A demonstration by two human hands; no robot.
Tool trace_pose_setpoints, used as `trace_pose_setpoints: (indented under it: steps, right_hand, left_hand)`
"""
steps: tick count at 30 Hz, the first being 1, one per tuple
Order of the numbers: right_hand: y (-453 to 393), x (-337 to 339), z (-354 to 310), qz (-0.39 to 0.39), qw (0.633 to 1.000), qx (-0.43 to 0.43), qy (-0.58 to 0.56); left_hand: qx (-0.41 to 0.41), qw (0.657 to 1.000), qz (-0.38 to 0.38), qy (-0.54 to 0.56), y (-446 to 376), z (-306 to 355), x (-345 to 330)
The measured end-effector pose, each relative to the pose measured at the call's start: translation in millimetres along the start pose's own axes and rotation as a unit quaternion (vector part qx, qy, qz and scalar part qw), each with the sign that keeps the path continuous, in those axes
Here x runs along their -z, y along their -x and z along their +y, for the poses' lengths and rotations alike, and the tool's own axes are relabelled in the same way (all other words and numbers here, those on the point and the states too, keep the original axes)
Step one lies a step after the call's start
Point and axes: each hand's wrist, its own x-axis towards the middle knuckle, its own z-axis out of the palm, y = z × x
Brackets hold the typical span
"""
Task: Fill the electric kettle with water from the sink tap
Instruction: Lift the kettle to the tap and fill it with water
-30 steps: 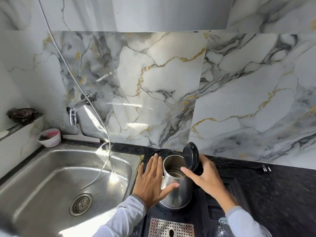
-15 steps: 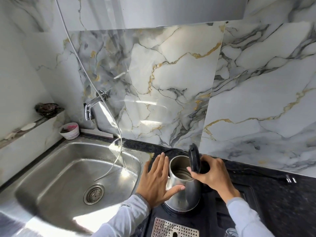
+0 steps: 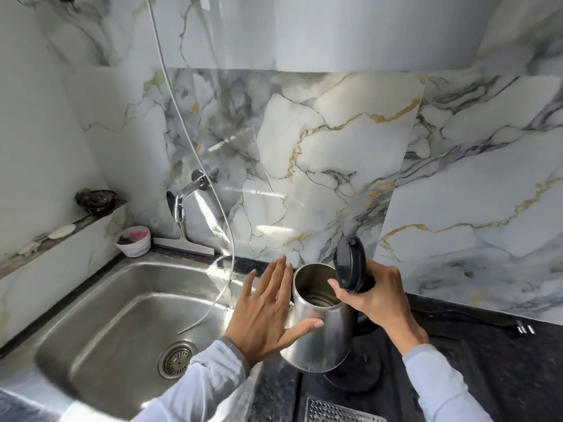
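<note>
A steel electric kettle (image 3: pixel 323 336) with its black lid (image 3: pixel 350 263) standing open hangs tilted just above its round black base (image 3: pixel 356 379) on the dark counter. My right hand (image 3: pixel 377 296) is shut on the kettle's black handle. My left hand (image 3: pixel 268 312) lies flat against the kettle's left side, fingers spread, thumb under the body. The chrome tap (image 3: pixel 182 199) sticks out of the marble wall above the steel sink (image 3: pixel 100 324), to the left of the kettle. No water runs from it.
A thin grey hose (image 3: pixel 225 226) hangs down the wall into the sink. A small white bowl (image 3: pixel 134 240) stands at the sink's back left corner. A dark scrubber (image 3: pixel 96 201) sits on the left ledge. A perforated metal grate (image 3: pixel 338 412) lies on the counter in front.
The kettle has risen off its base and tilted toward the sink, with my right hand still on the handle. The view has shifted, so the sink and tap sit more toward the middle.
</note>
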Motion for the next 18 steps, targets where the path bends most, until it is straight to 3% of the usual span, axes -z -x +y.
trace_pose_setpoints:
  steps: [7, 12, 15, 18]
  right_hand:
    - [-21, -119, -78, 0.021, 0.999, -0.035, -0.027]
    - [-46, -226, -106, 0.009, 0.996, -0.088, 0.017]
    - [-58, -279, -118, 0.003, 0.992, -0.120, 0.033]
    - [-71, -319, -126, 0.005, 0.990, -0.133, 0.037]
  left_hand:
    - [-0.028, 0.999, -0.018, 0.002, 17, -144, 4]
    - [-0.029, 0.998, -0.061, 0.002, 18, -255, -17]
    - [0.012, 0.990, -0.066, 0.120, 7, -311, -25]
    - [0.103, 0.953, 0.020, 0.283, -20, -354, -24]
